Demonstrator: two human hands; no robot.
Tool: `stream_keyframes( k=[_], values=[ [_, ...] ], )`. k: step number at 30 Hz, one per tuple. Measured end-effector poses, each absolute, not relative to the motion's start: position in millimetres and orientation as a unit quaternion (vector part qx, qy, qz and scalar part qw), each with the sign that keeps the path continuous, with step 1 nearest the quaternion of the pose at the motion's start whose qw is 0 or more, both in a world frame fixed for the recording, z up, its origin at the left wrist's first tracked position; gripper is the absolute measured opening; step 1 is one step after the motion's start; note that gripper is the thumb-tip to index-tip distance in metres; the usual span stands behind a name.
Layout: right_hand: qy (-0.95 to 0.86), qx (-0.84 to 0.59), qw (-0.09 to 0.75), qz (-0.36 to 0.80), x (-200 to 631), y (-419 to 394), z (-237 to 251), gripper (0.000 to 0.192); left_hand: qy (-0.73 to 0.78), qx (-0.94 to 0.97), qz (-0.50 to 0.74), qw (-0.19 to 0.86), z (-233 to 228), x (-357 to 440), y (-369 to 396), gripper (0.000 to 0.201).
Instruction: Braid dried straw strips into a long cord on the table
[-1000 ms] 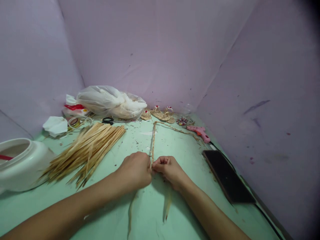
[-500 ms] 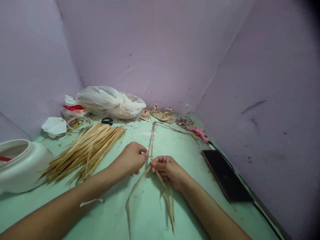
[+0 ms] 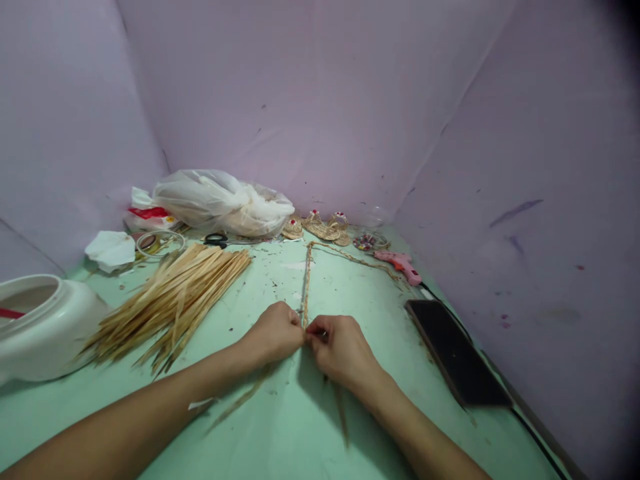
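Observation:
A thin braided straw cord point(image 3: 307, 280) runs from the far middle of the green table point(image 3: 280, 427) toward me. My left hand point(image 3: 274, 332) and my right hand point(image 3: 339, 347) meet at its near end, both pinching the cord and its loose strands. The loose straw strands point(image 3: 240, 402) trail from under my hands toward me on the table. A bundle of flat straw strips point(image 3: 177, 297) lies to the left of my left hand.
A white plastic jar point(image 3: 43, 327) lies at the far left. At the back are a plastic bag point(image 3: 220, 203), scissors point(image 3: 216, 239), tape rolls point(image 3: 155, 243), small woven sandals point(image 3: 323, 227), beads point(image 3: 367, 241) and a pink glue gun point(image 3: 400, 265). A dark phone point(image 3: 453, 350) lies on the right.
My left hand moved away from the cord with the loose strands spread out, then came back; both hands are pinched together at the cord again and the strands lie drawn under them.

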State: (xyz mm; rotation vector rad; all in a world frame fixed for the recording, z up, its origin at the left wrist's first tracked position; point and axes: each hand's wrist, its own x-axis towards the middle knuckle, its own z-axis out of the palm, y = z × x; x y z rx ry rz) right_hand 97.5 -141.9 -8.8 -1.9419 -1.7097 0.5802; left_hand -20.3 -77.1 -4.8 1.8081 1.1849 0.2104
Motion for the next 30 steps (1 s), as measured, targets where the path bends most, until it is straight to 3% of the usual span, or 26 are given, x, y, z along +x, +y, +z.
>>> stream_keyframes(
  k=[4,11,16,21,24,27,30],
  values=[
    [-0.635,-0.752,0.143,0.108,87,-153,9,0.019,0.481,0.715,0.087,0.499,-10,-21,-77,0.013],
    [-0.699,-0.7,0.046,0.139,67,-164,12,0.018,0.516,0.621,0.074,0.585,9,-18,-83,0.012],
    [-0.726,-0.676,0.023,0.126,56,-169,6,0.016,0.438,0.628,0.073,0.639,10,-22,-81,0.012],
    [-0.71,-0.67,0.123,0.177,72,-163,11,0.021,0.421,0.647,0.072,0.632,4,-25,-75,0.006],
    [-0.597,-0.698,0.295,0.265,92,-149,11,0.039,0.412,0.645,0.057,0.641,5,-28,-73,0.005],
    [-0.424,-0.681,0.456,0.386,106,-135,8,0.031,0.411,0.652,0.051,0.635,6,-30,-72,0.008],
    [-0.321,-0.635,0.427,0.558,106,-130,5,0.017,0.402,0.664,0.054,0.628,6,-31,-72,0.008]
  ],
)
